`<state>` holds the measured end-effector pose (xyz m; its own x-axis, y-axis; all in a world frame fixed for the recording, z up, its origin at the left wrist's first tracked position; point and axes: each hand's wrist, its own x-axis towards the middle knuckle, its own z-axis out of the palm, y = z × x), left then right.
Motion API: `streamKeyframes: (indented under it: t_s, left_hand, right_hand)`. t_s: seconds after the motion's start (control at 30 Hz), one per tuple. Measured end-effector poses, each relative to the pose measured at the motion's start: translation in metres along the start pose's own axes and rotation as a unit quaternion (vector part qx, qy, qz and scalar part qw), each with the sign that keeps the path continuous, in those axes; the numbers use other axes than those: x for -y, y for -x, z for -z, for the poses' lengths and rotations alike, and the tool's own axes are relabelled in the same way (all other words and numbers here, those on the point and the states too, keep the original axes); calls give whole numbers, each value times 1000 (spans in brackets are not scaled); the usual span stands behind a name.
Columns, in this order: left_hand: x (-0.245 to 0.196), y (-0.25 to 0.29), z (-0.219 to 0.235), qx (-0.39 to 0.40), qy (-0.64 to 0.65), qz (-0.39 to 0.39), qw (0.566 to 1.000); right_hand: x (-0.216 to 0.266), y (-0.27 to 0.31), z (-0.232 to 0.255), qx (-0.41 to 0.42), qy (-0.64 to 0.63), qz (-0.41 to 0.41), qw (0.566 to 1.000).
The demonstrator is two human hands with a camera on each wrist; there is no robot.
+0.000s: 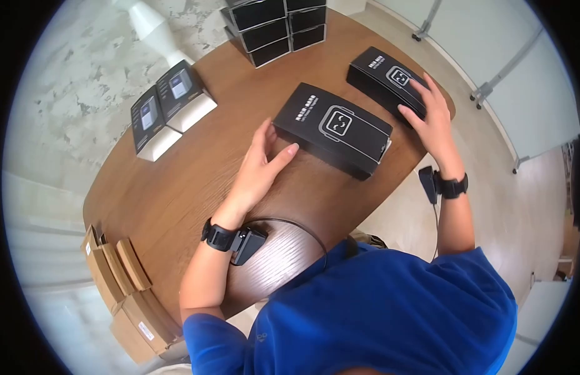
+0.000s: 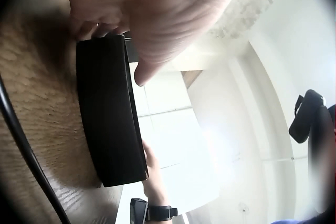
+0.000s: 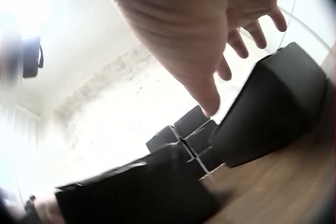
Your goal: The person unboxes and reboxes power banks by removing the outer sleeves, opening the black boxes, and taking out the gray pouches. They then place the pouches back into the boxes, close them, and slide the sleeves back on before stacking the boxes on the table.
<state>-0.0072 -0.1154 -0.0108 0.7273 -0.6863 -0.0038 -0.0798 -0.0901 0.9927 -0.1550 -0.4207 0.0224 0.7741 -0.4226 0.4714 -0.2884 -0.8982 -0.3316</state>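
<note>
A large black carton (image 1: pixel 315 131) with a line-drawn smiling face lies near the middle of the wooden table. My left hand (image 1: pixel 259 165) is at its left end, fingers by the end wall and thumb at the near top edge; the left wrist view shows the carton's dark side (image 2: pixel 107 111) just below that hand. A second black carton (image 1: pixel 380 72) with the same face print lies farther right. Over its near right end is my right hand (image 1: pixel 435 115), fingers spread and fairly straight. In the right wrist view, those fingertips hang just above this carton (image 3: pixel 278 103).
Stacked black boxes (image 1: pixel 265 44) stand at the table's far edge. Two black-and-white boxes (image 1: pixel 157 115) sit at the far left. Flat brown cardboard pieces (image 1: pixel 137 315) are at the near left edge. A black cable (image 1: pixel 302 226) runs from the left wrist camera.
</note>
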Motion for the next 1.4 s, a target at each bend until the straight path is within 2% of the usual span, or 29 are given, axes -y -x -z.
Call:
streamKeyframes:
  t_s: [0.07,0.17,0.23,0.27,0.3,0.4,0.53,0.7,0.77,0.83,0.9,0.97,1.03,1.1,1.17,1.23,1.27,1.37,1.4]
  left_hand:
    - [8,0,4,-8,-2,-8,1000]
    - [9,-1,7,-20,14,-15,1000]
    - [8,0,4,-32,32,-18,999]
    - [8,0,3,-37,13,-27,999]
    - [7,0,3,-42,-6,-38,998]
    - [15,-4,7,-65,-23,-57,996]
    - [16,-11,7,-83,11,-48,995]
    - [17,-10,1,-129,-54,-80,987]
    - [12,-3,0,-126,-93,-82,984]
    - [3,-1,0,-137,-137,-91,977]
    - [-4,1,9,-94,-127,-49,986]
    - [-11,3,17,-104,-155,-74,980]
    - [-19,6,29,-116,-184,-93,972]
    - [-27,7,42,-200,-286,-158,924]
    - [-30,6,62,-255,-334,-174,890]
    - [-27,7,85,-315,-416,-188,832]
    - [-26,7,95,-344,-466,-206,789]
    - [-15,-2,129,-360,-609,-172,686]
    - [-9,-8,138,-362,-611,-173,683]
  right_hand:
    - [30,3,11,0,-156,-1,988]
    - [59,20,4,56,-165,68,982]
    - [66,32,-8,132,-180,58,973]
    - [73,38,-10,176,-212,21,961]
    - [78,41,-13,177,-213,26,960]
    - [87,48,-19,143,-207,55,966]
    - [94,55,-12,137,-179,68,972]
    - [99,64,-12,103,-116,69,986]
    - [98,66,-23,75,-162,37,983]
    - [92,67,-28,56,-156,51,985]
    - [89,64,-33,58,-148,75,984]
    - [90,63,-38,40,-176,94,979]
    - [90,62,-42,30,-149,85,985]
    - [91,61,-43,30,-159,101,982]
    - [88,60,-42,42,-168,87,981]
    - [87,59,-41,45,-170,102,979]
    - [86,59,-41,46,-174,99,979]
    - [85,59,-42,44,-190,100,976]
    - [85,60,-42,46,-192,100,975]
